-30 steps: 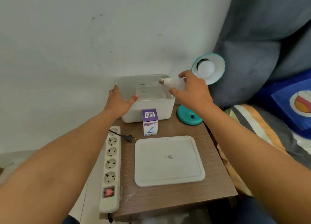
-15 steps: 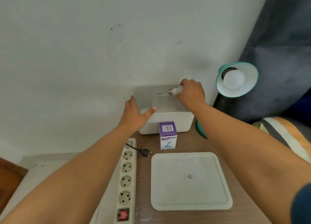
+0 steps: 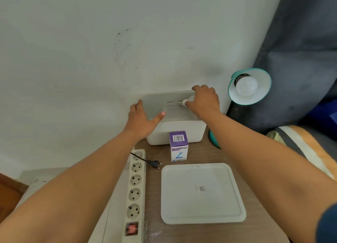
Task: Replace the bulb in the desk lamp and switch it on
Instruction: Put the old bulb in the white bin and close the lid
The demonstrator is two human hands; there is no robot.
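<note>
Since the earlier frames, the old bulb (image 3: 186, 102) is being carried further over the open white bin (image 3: 175, 133), away from the lamp and toward the bin's upper right corner, where it is now being held above the interior. The right hand (image 3: 204, 101) is being kept clamped around the bulb's glass end, with the metal screw base being pointed toward the left of the frame. The left hand (image 3: 143, 121) is being rested on the bin's left rim, fingers spread apart and gripping nothing, the thumb being hooked over the near edge.

At the right of the frame, the teal desk lamp (image 3: 249, 86) is being seen with its shade tilted toward the camera, and a white bulb (image 3: 246, 85) is being held in its socket, unlit. Its teal base (image 3: 214, 140) is being partly hidden behind the right forearm.

Just below the bin, a purple-and-white bulb box (image 3: 178, 146) is being kept upright on the wooden surface (image 3: 209, 153). The bin's lid (image 3: 202, 193) is lying flat in the lower centre. To the left, a white power strip (image 3: 135, 193) is lying along the surface edge, with a black plug (image 3: 154, 163) lying unplugged beside its upper sockets.
</note>
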